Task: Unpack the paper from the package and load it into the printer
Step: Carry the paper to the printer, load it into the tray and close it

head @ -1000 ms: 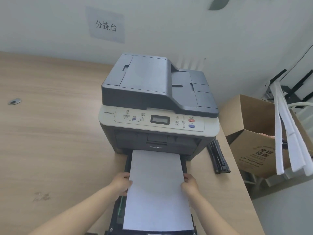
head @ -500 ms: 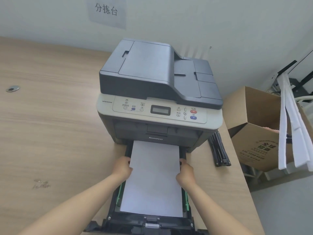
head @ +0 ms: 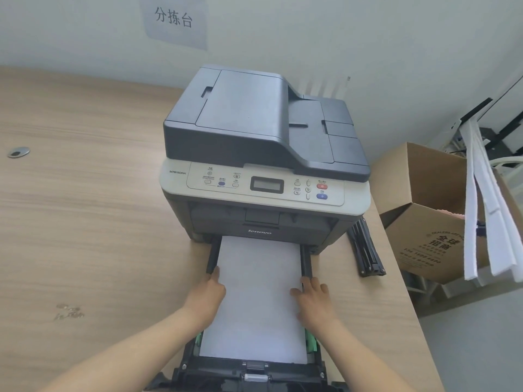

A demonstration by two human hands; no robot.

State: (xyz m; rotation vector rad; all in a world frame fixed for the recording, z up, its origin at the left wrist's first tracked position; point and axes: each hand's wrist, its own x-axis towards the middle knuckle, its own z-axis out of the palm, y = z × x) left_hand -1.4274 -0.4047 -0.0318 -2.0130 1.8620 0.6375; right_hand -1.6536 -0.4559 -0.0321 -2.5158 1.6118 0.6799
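A grey and dark Lenovo printer (head: 254,128) stands on a wooden table (head: 85,222). Its black paper tray (head: 254,372) is pulled out toward me. A white paper stack (head: 259,301) lies flat inside the tray, its far end under the printer's front. My left hand (head: 208,295) grips the stack's left edge, thumb on top. My right hand (head: 312,299) grips the right edge beside the tray's rail. Green guides show at both sides of the tray. No paper package is in view.
A black folded item (head: 366,250) lies on the table right of the printer. Past the table's right edge stands an open cardboard box (head: 424,241) with white foam strips (head: 489,222) leaning over it. A metal grommet (head: 18,152) sits far left.
Both hands have lowered the paper stack from a tilt down flat into the tray and pushed it forward. The tray's front edge has come into view.
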